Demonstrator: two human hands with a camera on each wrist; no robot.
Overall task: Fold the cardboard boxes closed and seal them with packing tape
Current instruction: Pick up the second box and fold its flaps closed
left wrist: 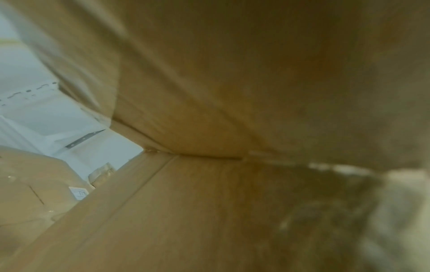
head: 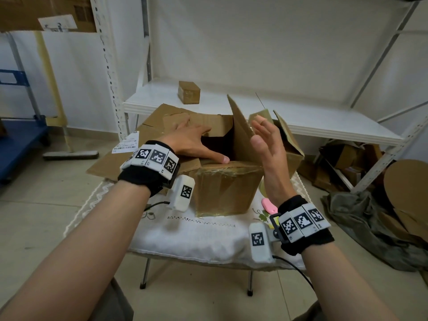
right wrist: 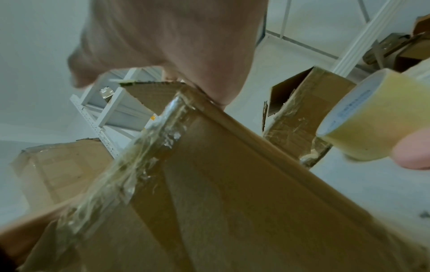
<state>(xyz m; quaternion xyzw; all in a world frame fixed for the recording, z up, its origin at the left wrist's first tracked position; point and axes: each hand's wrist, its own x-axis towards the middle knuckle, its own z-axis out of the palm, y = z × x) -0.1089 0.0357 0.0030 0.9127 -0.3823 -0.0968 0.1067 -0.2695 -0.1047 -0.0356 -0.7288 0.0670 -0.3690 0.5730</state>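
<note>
Shelving point(head: 254, 112) in white metal is seen behind the small tabletop point(head: 185, 237), which is covered by a white cloth. Most of the tabletop's middle is taken up by the open cardboard box point(head: 227, 188), whose front wall is crossed by old clear tape. Its left flap point(head: 129, 154) is folded outward over the left edge, and its right flap point(head: 240, 130) is held nearly upright. The left hand point(head: 194, 142) is laid spread over the box's left rim, with the thumb pressed on the front edge. The right hand point(head: 268, 144) is held open with straight fingers against the outside of the upright flap. A second, smaller box point(head: 287, 142) is set open at the right edge. A tape roll point(right wrist: 363, 117) is seen beside it in the right wrist view, and a pink object point(head: 269, 206) is partly visible near the front right corner.
</note>
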